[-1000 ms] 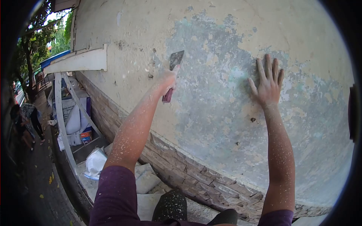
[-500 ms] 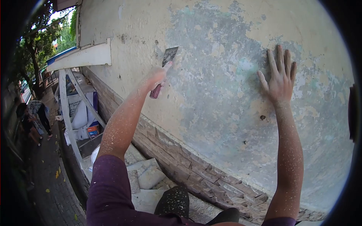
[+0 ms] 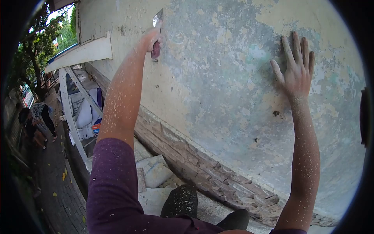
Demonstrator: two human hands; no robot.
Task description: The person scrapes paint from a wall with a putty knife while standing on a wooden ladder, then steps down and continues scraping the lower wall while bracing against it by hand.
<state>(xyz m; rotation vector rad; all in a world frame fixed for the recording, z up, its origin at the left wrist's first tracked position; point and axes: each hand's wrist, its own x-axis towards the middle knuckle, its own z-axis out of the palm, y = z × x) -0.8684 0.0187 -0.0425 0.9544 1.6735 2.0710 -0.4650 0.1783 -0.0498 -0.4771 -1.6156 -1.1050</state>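
Observation:
My left hand (image 3: 152,39) is closed around the dark red handle of a putty knife (image 3: 156,51). Its metal blade points up, seen at a steep angle against the upper left of the wall (image 3: 218,85). Whether the blade edge touches the wall is hard to make out. Cream paint is left around a large bare patch of grey and pale green. On the right of that patch my right hand (image 3: 297,74) lies flat, fingers stretched upward, with nothing in it. Pale dust and flakes cover both forearms.
A stone ledge (image 3: 187,158) runs along the wall's foot. At left stand a white metal frame (image 3: 66,105) and piled sacks (image 3: 83,111). Pale slabs (image 3: 152,175) lie near my knees. Two people (image 3: 41,117) bend over on the paved walkway (image 3: 58,195).
My left hand has moved up and slightly left along the wall with the putty knife, whose blade now looks narrower. My right hand stays flat on the wall; the view has shifted a little.

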